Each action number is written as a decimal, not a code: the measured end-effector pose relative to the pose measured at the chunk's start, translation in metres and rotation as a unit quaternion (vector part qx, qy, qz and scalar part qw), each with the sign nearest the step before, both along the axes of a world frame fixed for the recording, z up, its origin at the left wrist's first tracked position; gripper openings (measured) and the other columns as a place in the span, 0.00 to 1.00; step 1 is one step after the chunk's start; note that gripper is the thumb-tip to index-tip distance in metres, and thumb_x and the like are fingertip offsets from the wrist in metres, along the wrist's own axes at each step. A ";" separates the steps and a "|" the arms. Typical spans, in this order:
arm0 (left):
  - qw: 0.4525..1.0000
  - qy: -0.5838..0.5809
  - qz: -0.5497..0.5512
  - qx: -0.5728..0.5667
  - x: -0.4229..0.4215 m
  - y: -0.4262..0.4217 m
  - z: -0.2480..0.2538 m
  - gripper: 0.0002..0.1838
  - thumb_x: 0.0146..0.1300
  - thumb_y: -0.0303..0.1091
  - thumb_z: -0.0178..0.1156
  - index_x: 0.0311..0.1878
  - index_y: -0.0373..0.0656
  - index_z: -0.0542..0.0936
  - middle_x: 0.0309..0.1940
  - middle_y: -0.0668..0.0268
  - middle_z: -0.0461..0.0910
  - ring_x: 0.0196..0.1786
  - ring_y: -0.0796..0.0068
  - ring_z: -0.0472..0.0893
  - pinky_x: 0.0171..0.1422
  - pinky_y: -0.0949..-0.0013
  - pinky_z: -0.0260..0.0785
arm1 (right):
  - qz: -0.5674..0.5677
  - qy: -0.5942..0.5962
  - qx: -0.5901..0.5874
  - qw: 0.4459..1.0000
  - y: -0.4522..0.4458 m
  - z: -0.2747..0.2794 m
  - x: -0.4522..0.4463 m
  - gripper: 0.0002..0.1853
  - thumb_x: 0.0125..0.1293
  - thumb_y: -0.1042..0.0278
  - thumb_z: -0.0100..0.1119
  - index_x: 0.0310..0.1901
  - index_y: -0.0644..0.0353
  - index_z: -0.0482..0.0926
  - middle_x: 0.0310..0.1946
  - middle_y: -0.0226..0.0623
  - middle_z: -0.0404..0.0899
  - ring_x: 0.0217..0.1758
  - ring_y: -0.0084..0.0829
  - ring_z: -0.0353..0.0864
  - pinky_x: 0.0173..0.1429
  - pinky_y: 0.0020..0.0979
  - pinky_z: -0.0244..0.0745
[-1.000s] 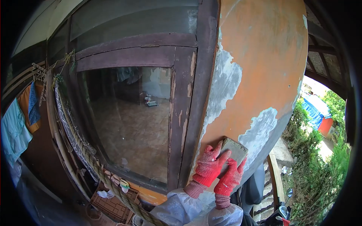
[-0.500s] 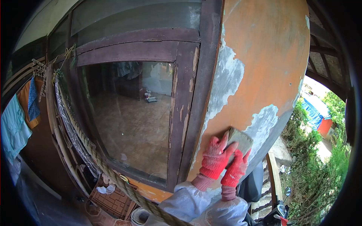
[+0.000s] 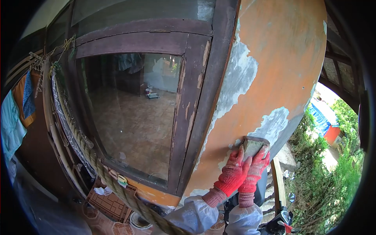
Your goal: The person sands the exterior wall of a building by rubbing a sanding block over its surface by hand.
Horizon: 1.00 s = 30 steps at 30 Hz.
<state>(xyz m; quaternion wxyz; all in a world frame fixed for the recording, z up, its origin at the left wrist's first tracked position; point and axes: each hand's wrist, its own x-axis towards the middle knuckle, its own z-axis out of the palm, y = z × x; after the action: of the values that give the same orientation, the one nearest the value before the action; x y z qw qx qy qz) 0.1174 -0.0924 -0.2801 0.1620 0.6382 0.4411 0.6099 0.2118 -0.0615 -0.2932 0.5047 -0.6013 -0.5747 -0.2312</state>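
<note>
Red-gloved, the left hand (image 3: 232, 174) and right hand (image 3: 256, 170) sit close together, both clamped on a grey block (image 3: 253, 146) against the peeling orange wall (image 3: 284, 66), probably for even pressure, though its underside is hidden.

Got two floors to look at. Outside, seeing patterned tile floor (image 3: 90, 212), reddish-pink w/ polygon shapes, mostly covered tbh. Carrying a brown box (image 3: 111, 204) w/ brick-pattern top, set near the floor's wall-side edge. Topped w/ a crumpled white cloth (image 3: 102, 191) (or maybe paper, can't tell) toward the box's far-left corner. Just past the box's near-right corner, also holding up a pale bucket (image 3: 140, 226), partly hidden, can't ID contents. Off the box's left edge, carrying some small dark items (image 3: 77, 200), too blurry to name. Thru the glass, showing mottled brown indoor floor (image 3: 133, 119), w/ pale tray (image 3: 153, 95) + small containers (image 3: 148, 90) just beside it, near the far edge.
</note>
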 end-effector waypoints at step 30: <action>0.978 -0.188 0.074 0.059 -0.080 -0.117 -0.051 0.19 0.71 0.27 0.61 0.65 0.42 0.78 0.65 0.60 0.72 0.65 0.67 0.74 0.66 0.65 0.71 | 0.355 -0.401 0.017 0.844 0.008 0.009 -0.077 0.36 0.62 0.37 0.69 0.57 0.62 0.76 0.47 0.45 0.80 0.45 0.43 0.86 0.49 0.41 0.82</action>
<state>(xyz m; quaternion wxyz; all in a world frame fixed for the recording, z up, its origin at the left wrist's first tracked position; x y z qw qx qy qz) 0.0374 -0.2093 -0.3314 0.1587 0.4860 0.4117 0.7544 0.1350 -0.0536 -0.2845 0.2878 -0.2024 -0.8970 -0.2677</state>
